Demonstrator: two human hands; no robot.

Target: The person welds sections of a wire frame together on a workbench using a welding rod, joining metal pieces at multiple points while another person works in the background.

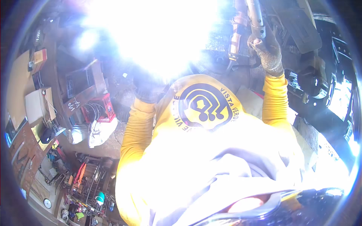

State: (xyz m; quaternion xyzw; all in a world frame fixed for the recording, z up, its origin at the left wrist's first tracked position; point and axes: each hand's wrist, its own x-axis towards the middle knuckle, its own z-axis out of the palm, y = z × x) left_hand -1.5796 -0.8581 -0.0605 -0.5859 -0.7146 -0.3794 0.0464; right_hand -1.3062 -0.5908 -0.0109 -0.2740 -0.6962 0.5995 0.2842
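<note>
A very bright white glare point(162, 30) fills the upper middle and washes out whatever lies there. My left hand point(149, 88), in a dark glove, reaches up to its lower edge. Its fingers are lost in the light, so what it holds does not show. On the right, my right hand point(270, 52) wears a brownish knit glove. It is closed around the rounded lower end of a grey metal tube point(256, 16), with the thumb against that end. Just left of it stands a worn, tape-wrapped handle or bar point(234, 39).
A red crate point(108, 107) and a white bag point(101, 132) sit to the left. Beyond them are a brown panel point(28, 156), a cardboard box point(39, 105) and a cluttered rack point(90, 180). A dark flat plate point(299, 30) lies at the upper right.
</note>
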